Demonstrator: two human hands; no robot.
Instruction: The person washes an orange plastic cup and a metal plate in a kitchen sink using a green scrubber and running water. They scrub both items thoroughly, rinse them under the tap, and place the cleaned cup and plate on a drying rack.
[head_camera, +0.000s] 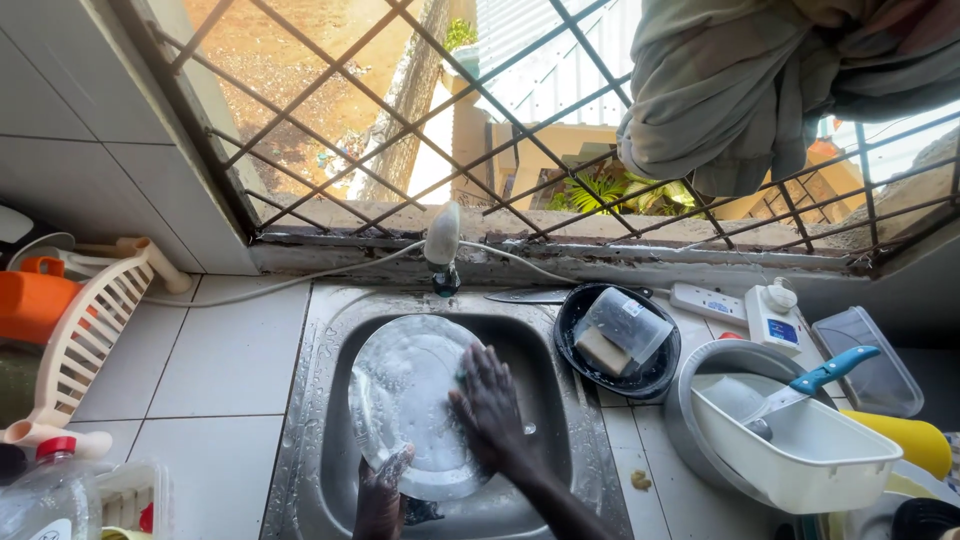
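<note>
**Plate getting a soapy wash in the sink**

Plate (405, 395) is sitting tipped up inside the metal sink (320, 440), and it is looking round, see-through and shiny with wet soap. The left hand (383, 490) is gripping the plate's bottom edge, with foam clinging to the fingers. The right hand (490, 410) is lying flat and spread on the plate's right side, pressing something small and green against it; what it is cannot be made out.

The plate is filling most of the sink, so little room is showing around it. Its top edge is reaching close to the tap (441, 245) at the back. To the left, the tiled worktop (215, 360) is lying open, with a white rack (85, 330) standing at its far edge. To the right, things are crowding in: a black bowl (645, 378) holding a clear tub is sitting just beside the sink, and a white tub (810, 450) with a blue-handled knife (825, 375) is sitting farther over.
</note>
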